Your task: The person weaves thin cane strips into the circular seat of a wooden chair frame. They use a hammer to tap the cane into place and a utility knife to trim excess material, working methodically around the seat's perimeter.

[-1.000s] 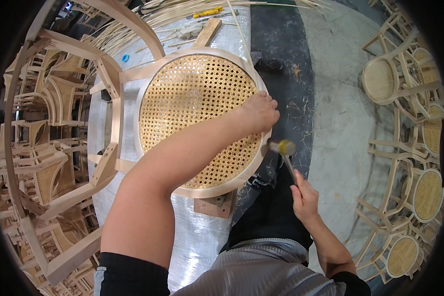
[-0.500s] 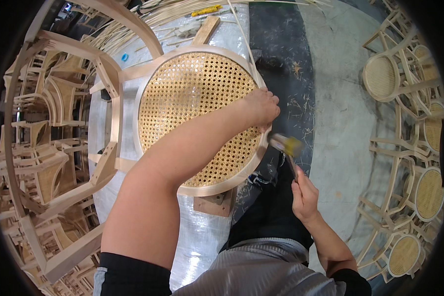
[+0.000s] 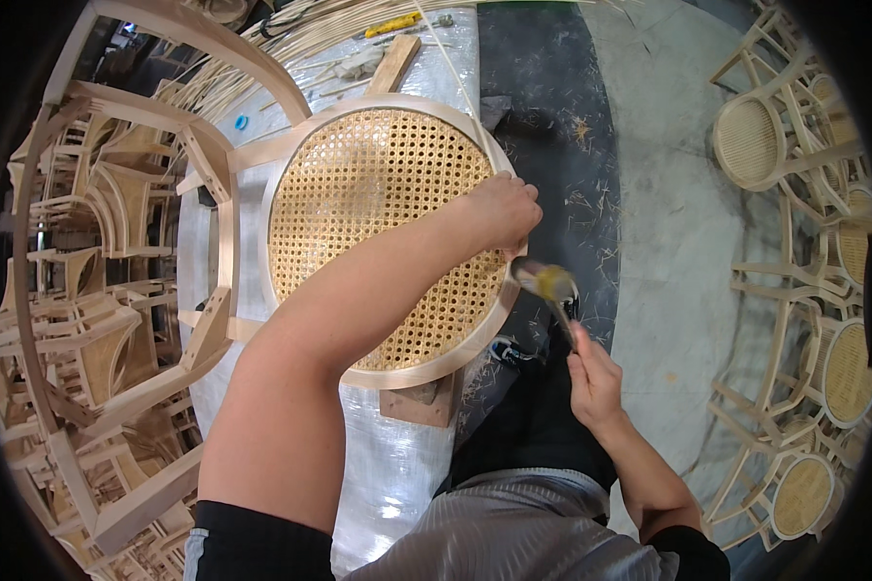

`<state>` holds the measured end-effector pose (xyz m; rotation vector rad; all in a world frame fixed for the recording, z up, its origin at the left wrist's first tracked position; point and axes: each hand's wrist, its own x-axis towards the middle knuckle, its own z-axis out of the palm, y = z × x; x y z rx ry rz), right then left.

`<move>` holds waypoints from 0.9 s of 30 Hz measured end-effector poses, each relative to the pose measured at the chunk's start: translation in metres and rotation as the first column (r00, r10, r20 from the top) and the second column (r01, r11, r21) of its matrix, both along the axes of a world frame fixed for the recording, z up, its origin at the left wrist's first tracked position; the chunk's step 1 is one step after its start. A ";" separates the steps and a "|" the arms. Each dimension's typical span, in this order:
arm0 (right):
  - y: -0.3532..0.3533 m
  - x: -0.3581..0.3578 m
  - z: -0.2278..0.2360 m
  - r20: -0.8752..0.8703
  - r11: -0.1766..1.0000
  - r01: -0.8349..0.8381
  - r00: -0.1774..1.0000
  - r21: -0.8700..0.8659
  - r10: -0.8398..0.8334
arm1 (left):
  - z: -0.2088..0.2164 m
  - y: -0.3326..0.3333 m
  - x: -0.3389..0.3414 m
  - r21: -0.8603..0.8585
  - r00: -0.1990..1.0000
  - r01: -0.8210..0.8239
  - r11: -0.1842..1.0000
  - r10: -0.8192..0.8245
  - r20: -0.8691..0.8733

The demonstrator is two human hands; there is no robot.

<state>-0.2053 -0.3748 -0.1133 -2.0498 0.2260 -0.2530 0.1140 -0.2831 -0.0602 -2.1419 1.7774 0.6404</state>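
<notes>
The plastic-covered bench (image 3: 386,460) bears pale strips (image 3: 334,21)

The chair frame (image 3: 227,228) is smooth, matt wood; its seat panel (image 3: 388,194) is open-woven cane with a slight sheen. The bench covering (image 3: 383,474) is glossy, wrinkled plastic film. The shirt (image 3: 513,528) is grey cloth with a ribbed texture.

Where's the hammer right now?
In the head view, right of centre: the hammer is in the right hand, its blurred head near the lower-right rim of the round cane seat.
</notes>
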 end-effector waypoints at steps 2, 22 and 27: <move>0.007 0.006 -0.002 0.237 0.995 0.093 0.967 0.029 -0.097 | -0.001 -0.002 0.000 -0.013 1.000 -0.010 1.000 0.010 -0.019; -0.008 0.008 -0.015 -0.138 0.996 -0.082 0.988 -0.039 0.076 | 0.010 -0.017 0.020 -0.017 0.996 0.053 0.998 -0.052 0.072; 0.003 -0.011 0.003 0.061 0.996 -0.085 0.995 0.026 0.083 | 0.007 -0.020 0.019 0.025 0.996 0.011 1.000 -0.013 0.089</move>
